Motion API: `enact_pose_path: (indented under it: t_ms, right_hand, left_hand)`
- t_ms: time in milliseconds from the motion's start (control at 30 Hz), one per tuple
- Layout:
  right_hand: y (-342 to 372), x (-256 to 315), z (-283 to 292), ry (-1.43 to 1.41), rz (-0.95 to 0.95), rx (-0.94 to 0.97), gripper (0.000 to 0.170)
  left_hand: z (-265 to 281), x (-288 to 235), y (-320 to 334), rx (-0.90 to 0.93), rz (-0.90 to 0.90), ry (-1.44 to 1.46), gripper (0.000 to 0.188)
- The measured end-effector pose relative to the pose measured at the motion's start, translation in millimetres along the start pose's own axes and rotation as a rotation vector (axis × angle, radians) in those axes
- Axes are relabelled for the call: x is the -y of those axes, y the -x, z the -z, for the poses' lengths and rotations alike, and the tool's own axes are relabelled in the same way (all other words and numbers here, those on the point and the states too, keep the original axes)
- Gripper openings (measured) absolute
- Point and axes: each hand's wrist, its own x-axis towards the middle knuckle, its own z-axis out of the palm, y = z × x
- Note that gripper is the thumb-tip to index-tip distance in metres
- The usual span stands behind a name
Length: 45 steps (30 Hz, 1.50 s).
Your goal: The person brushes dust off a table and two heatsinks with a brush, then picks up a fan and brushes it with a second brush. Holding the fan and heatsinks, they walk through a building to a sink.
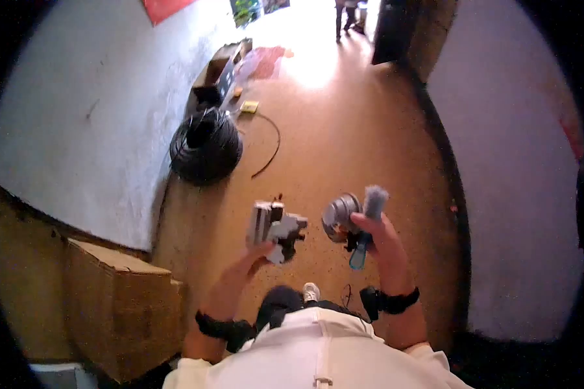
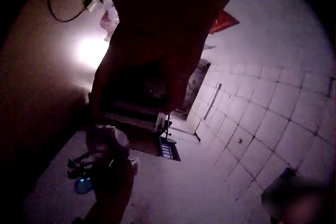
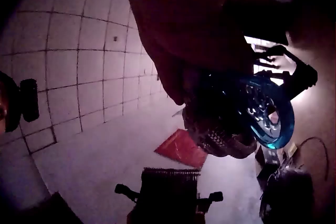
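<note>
In the head view my left hand (image 1: 256,255) grips a light-grey finned metal block (image 1: 263,223) with a stepped, dark-spotted side. My right hand (image 1: 387,241) holds a round grey metal part (image 1: 340,211) together with a brush (image 1: 375,201). The brush's pale bristles point up, and its clear blue handle end (image 1: 357,260) hangs below the fingers. Both pieces are raised in front of the body, a short gap apart. From the right wrist the blue looped handle (image 3: 286,124) shows close up, with the finned block (image 3: 165,192) dark below. The left wrist view is mostly shadowed.
A coil of black cable (image 1: 206,149) lies on the brown floor (image 1: 344,142) by the left wall, near a small yellow item (image 1: 249,106). A cardboard box (image 1: 120,305) stands at the lower left. Another person's legs (image 1: 345,19) show at the bright doorway.
</note>
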Motion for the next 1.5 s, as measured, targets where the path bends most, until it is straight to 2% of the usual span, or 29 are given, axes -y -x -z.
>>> enact_pose_path:
  t_ms: [33,67,167,300,367,500,533,600,700,767,800,900,933,967,1000,1033,1067,1133,1167,1333,1367,1400,1433,1467,1500]
  right_hand:
    - [-36.1,13.1,-11.6,0.005,-0.01,0.024,0.036]
    - [-34.4,-1.3,-13.1,-0.009,0.035,0.071,0.038]
    - [-134.9,13.2,-23.5,0.016,-0.02,0.119,0.037]
    - [-270.3,41.2,-36.9,0.013,0.017,0.168,0.037]
    - [-329.6,62.6,-36.4,-0.011,-0.059,0.137,0.035]
    - [-441.2,121.8,-14.7,-0.093,-0.122,0.047,0.031]
    - [-470.0,105.7,-7.8,-0.123,-0.084,0.004,0.03]
    - [-521.9,115.0,8.5,-0.197,-0.058,-0.046,0.029]
    - [-614.2,140.4,36.5,-0.273,-0.036,-0.108,0.027]
    - [-688.1,165.2,57.2,-0.316,-0.052,-0.071,0.026]
    - [-719.1,187.6,66.1,-0.236,-0.107,-0.076,0.026]
    - [-830.1,244.8,62.5,-0.321,0.009,-0.147,0.026]
    - [-860.9,267.1,62.0,-0.281,0.007,-0.059,0.026]
    - [-893.1,285.5,59.5,-0.32,-0.023,-0.046,0.026]
    - [-931.6,302.4,56.0,-0.342,-0.024,-0.023,0.026]
    - [-961.3,316.5,51.9,-0.359,-0.057,-0.007,0.026]
    - [-996.1,324.5,51.8,-0.35,-0.021,0.024,0.026]
    - [-1067.0,351.5,49.2,-0.337,-0.081,0.03,0.026]
    - [-1104.5,364.6,52.4,-0.322,-0.114,0.032,0.026]
    - [-1283.0,421.7,75.5,-0.263,-0.082,0.023,0.023]
    - [-1320.1,439.5,83.3,-0.251,-0.066,0.024,0.023]
    - [-1353.3,454.8,89.6,-0.251,-0.09,-0.041,0.024]
    - [-1386.8,469.9,97.3,-0.229,-0.031,-0.035,0.026]
    - [-1424.6,465.6,104.7,-0.241,-0.017,-0.038,0.027]
    - [-1443.9,478.6,115.6,-0.231,-0.024,-0.077,0.027]
  left_hand:
    - [7.3,2.9,-17.4,-0.032,-0.024,0.035,0.058]
    - [14.4,4.7,-34.8,-0.063,-0.049,0.069,0.058]
    - [49.9,-0.8,-100.6,-0.146,-0.073,0.111,0.055]
    - [89.0,-53.7,-229.8,0.185,-0.169,0.431,0.052]
    - [110.0,-68.1,-309.5,0.343,-0.189,0.604,0.053]
    - [115.5,-138.0,-441.8,0.398,-0.08,0.592,0.06]
    - [132.6,-132.9,-486.9,0.456,-0.065,0.576,0.06]
    - [131.4,-159.1,-549.6,0.435,-0.017,0.543,0.059]
    - [128.2,-198.6,-663.9,0.498,0.033,0.552,0.057]
    - [125.9,-229.0,-741.6,0.5,0.072,0.574,0.053]
    - [122.4,-241.3,-776.5,0.494,0.082,0.598,0.052]
    - [115.2,-318.0,-865.1,0.407,0.043,0.581,0.049]
    - [118.6,-342.2,-889.3,0.365,0.04,0.583,0.048]
    - [120.5,-360.9,-912.4,0.319,0.038,0.601,0.048]
    - [132.2,-379.5,-948.1,0.374,0.016,0.642,0.046]
    - [137.2,-395.9,-969.7,0.338,-0.012,0.683,0.045]
    - [142.4,-411.6,-994.8,0.338,-0.012,0.682,0.045]
    - [156.1,-442.6,-1059.2,0.343,0.009,0.631,0.044]
    - [151.6,-467.0,-1084.9,0.272,-0.035,0.589,0.044]
    - [177.2,-533.6,-1273.4,0.394,-0.075,0.497,0.043]
    - [183.8,-532.4,-1323.7,0.392,-0.045,0.552,0.05]
    - [169.9,-572.4,-1349.0,0.378,-0.108,0.452,0.055]
    - [154.0,-610.8,-1371.6,0.352,-0.171,0.361,0.061]
    - [161.1,-615.8,-1414.6,0.334,-0.164,0.307,0.071]
    - [150.7,-625.2,-1445.4,0.306,-0.143,0.285,0.071]
